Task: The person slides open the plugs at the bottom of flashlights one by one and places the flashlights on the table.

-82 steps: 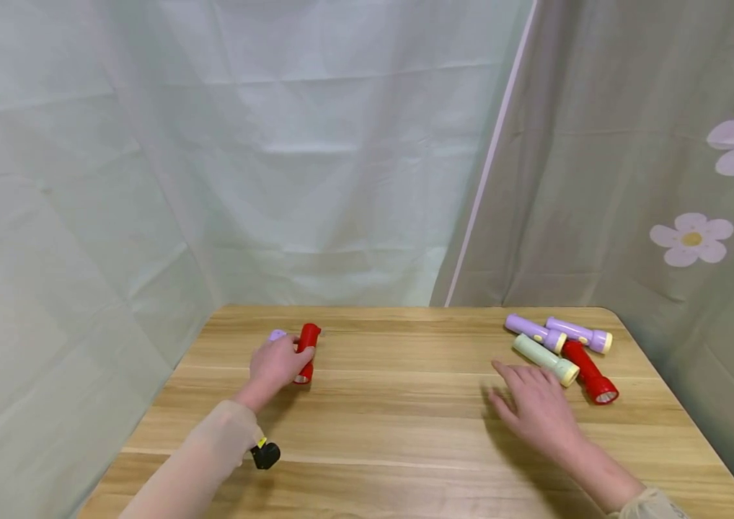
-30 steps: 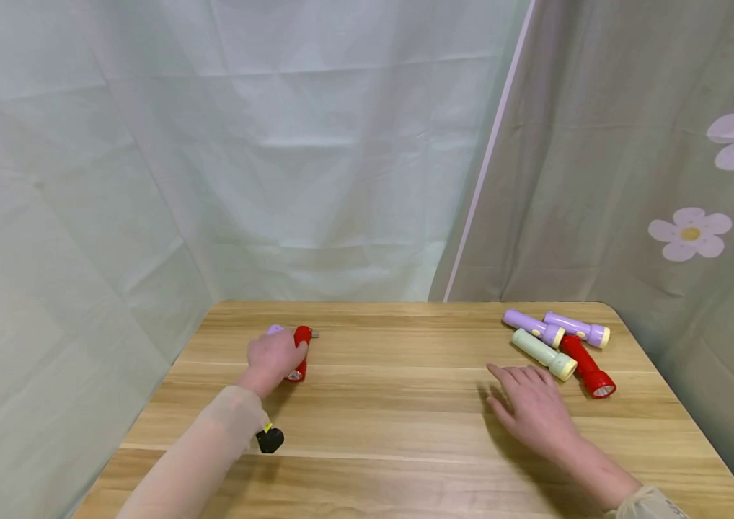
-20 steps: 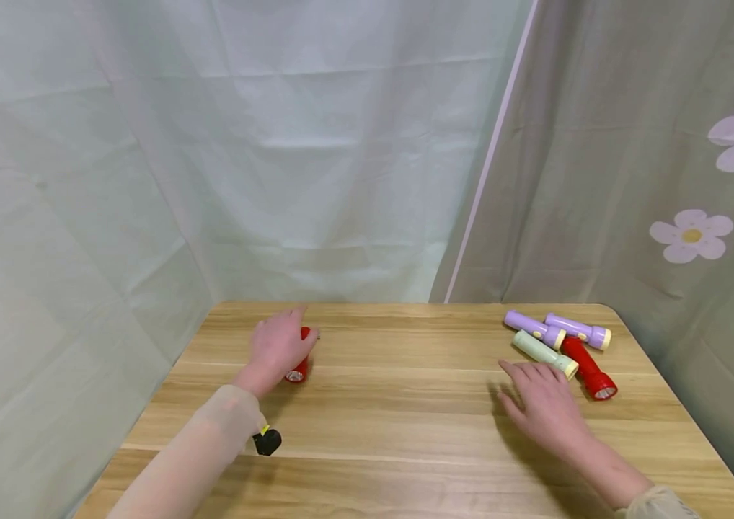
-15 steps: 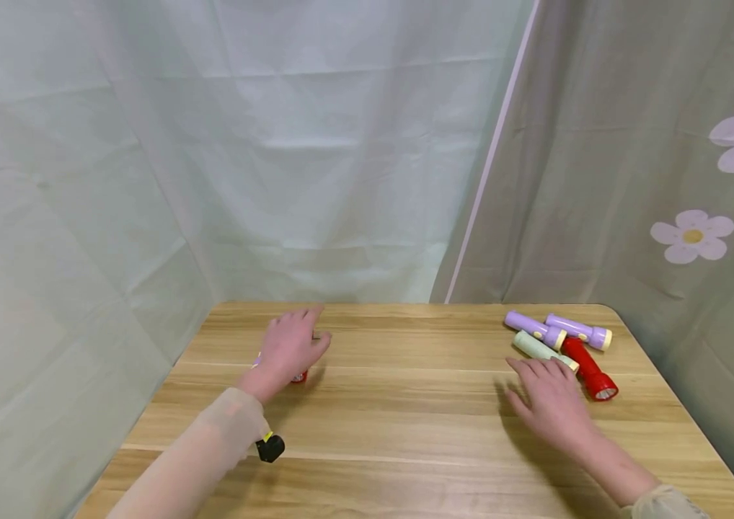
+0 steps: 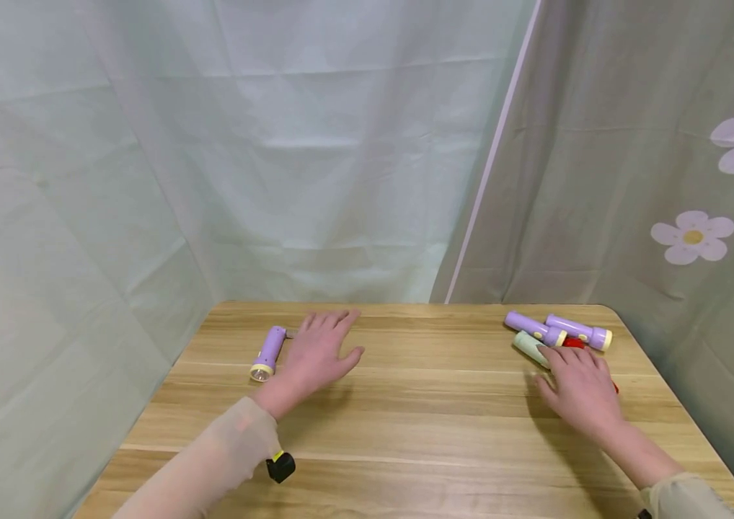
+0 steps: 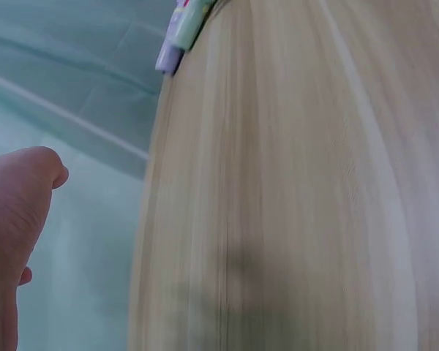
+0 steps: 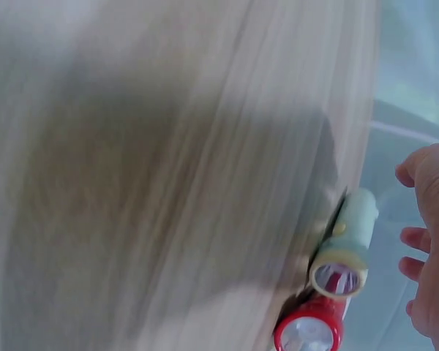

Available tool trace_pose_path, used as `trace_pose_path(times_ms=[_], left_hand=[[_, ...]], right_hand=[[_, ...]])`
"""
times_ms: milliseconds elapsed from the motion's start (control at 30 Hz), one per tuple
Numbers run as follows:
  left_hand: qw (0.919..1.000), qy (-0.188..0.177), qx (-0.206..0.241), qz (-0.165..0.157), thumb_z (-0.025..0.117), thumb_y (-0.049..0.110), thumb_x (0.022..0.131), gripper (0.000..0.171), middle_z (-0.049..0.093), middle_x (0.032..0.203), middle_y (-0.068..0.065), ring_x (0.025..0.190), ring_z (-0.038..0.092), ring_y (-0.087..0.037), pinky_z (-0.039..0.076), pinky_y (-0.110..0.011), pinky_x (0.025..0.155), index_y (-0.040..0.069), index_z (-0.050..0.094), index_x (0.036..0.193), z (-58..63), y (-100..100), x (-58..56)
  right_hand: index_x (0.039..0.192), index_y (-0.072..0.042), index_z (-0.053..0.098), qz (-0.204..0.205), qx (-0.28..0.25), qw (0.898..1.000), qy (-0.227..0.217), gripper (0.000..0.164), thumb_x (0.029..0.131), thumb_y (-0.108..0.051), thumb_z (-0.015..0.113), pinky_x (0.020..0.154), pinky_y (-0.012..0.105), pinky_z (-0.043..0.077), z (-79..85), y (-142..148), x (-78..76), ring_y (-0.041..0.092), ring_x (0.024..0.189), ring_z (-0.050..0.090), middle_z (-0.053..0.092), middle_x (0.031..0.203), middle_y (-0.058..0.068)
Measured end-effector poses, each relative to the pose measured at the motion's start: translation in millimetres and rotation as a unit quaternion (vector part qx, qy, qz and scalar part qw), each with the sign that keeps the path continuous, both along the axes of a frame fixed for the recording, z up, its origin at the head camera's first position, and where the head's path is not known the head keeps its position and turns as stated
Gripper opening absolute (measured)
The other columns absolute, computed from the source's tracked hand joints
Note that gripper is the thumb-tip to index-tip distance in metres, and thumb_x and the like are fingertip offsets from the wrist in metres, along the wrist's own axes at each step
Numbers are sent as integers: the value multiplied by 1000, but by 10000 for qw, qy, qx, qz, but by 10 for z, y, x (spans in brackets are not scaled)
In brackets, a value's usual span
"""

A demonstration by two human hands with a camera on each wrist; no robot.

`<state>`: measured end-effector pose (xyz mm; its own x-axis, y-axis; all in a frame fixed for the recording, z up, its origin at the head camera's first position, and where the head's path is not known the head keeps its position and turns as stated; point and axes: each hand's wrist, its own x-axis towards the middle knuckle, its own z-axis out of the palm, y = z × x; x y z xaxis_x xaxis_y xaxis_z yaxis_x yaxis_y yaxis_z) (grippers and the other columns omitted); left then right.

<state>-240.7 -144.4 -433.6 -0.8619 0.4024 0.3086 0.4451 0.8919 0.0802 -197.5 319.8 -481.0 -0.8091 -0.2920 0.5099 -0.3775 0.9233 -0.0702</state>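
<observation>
Table (image 5: 419,461): wood-grain top; landmark for all places below.
Left hand (image 5: 316,355): above the table's left part, fingers spread, thumb held out; whether its underside met anything could not be told.
Purple flashlight (image 5: 270,352): lying at the table's left side, lens toward the near edge, just beside the left hand.
Right hand (image 5: 580,386): above the table's right part, fingers loosely spread, thumb apart.
Pale green flashlight (image 5: 529,349): at the table's right side, lens end covered by the right hand in the head view.
Red flashlight (image 7: 307,329): at the table's right side, lens close beside the green one's.
Two purple flashlights (image 5: 532,327): near the table's far right corner, side by side.
Changes: half a second earlier the left hand covered most of the left purple flashlight; it had shifted toward the table's middle, uncovering it. The left-side red flashlight, partly visible then, was hidden. The right hand had moved further over the green and red ones.
Markings: yellow patch on a black wrist device (image 5: 281,467), above the table's left part, too small to read.
</observation>
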Motion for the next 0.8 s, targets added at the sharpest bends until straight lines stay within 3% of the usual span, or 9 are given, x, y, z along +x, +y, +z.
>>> trace_pose_path(times_ms=[467, 800], left_hand=[[9975, -111, -172, -678, 63, 50, 96, 68, 53, 147, -6, 136, 48, -29, 27, -58, 116, 21, 45, 155, -12, 418, 281], [9918, -535, -262, -1130, 60, 52, 97, 69, 49, 152, -3, 139, 45, -25, 25, -56, 118, 24, 42, 157, -240, 809, 547]], right_hand=[[128, -2, 62, -344, 91, 9992, -165, 52, 83, -24, 77, 91, 70, 35, 43, 181, -144, 52, 110, 54, 64, 117, 25], [131, -1, 61, -525, 162, 9957, -739, 52, 89, -28, 73, 93, 69, 32, 43, 187, -260, 51, 114, 53, 62, 124, 26]])
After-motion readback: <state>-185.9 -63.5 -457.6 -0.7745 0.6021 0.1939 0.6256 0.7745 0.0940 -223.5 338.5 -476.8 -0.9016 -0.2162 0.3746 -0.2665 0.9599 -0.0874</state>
